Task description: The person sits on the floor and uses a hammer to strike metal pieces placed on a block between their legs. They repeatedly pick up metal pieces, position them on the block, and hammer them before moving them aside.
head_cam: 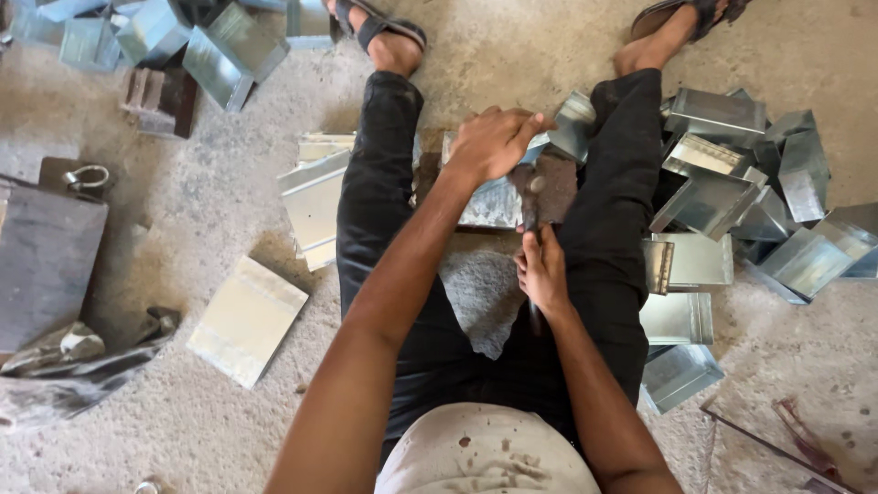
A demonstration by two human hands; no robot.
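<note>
I sit on the concrete floor with my legs stretched out. My left hand (494,139) presses down on a shiny metal sheet piece (491,203) that lies between my legs on a dark block (556,178). My right hand (543,270) is closed around the handle of a hammer (530,203), whose head rests over the sheet's right edge. The sheet's upper part is hidden under my left hand.
A heap of folded metal pieces (732,197) lies to the right of my right leg. Flat sheets (313,197) lie by my left leg, and one more sheet (247,318) is farther left. More folded pieces (183,37) sit top left, beside a dark slab (46,256).
</note>
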